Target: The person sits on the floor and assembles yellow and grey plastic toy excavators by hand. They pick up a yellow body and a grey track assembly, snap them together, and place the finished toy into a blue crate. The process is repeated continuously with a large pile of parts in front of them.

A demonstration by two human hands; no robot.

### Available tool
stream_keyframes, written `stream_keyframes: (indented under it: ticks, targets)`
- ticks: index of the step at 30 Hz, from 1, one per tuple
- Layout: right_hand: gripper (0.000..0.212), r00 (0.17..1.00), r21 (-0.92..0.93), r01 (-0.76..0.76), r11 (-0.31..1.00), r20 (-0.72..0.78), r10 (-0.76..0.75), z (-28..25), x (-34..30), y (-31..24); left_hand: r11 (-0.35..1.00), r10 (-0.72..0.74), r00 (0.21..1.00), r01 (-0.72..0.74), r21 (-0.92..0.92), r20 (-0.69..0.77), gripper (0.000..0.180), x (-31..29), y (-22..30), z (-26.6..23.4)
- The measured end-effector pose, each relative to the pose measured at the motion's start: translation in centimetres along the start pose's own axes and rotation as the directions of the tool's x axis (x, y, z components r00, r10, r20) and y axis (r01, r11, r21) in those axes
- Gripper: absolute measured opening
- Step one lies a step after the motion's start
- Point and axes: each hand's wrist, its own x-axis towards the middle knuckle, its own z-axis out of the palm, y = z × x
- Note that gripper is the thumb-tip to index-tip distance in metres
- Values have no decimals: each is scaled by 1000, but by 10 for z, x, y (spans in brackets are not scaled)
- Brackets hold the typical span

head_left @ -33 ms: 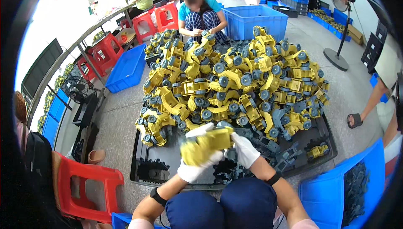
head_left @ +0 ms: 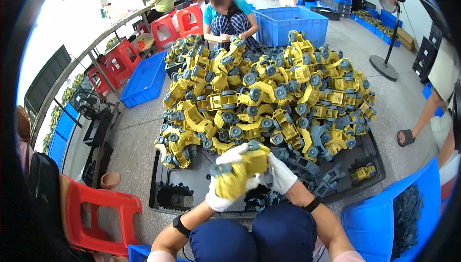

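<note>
My left hand (head_left: 218, 199), in a white glove, is closed around one end of a yellow toy truck (head_left: 248, 164) with grey wheels. At the truck's other end is my right hand (head_left: 282, 174), also gloved, its fingers curled against the side and partly hidden behind the toy. The truck is tilted and slightly blurred, held above the near edge of a black tray (head_left: 230, 210). Just beyond it rises a large heap of similar yellow toy trucks (head_left: 259, 89). Loose dark grey parts (head_left: 329, 178) lie in the tray, to the right of my hands.
A person (head_left: 230, 15) crouches across the heap, handling a truck. On the right is a blue bin (head_left: 370, 228) of dark parts; on the left, a red stool (head_left: 101, 209). A blue tub (head_left: 290, 22) and a standing fan (head_left: 386, 65) are farther back.
The toy truck has turned a little in my hands, its right end now higher. Both hands keep hold of it in nearly the same place.
</note>
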Motion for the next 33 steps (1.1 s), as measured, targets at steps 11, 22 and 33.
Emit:
stream_keyframes:
  ticks: [11,22,33]
  targets:
    - [49,968,-318,246,915,26,-251,22,-14,-31,88,-517,740,545,-834,430,55,10,-5,-1]
    - [60,861,-809,311,498,20,-507,44,-43,-53,181,-449,763,588,-788,466,78,-3,-18,-19]
    - [52,907,-934,319,162,250,-339,67,-51,-47,268,-413,843,473,-839,344,87,-11,-28,-17]
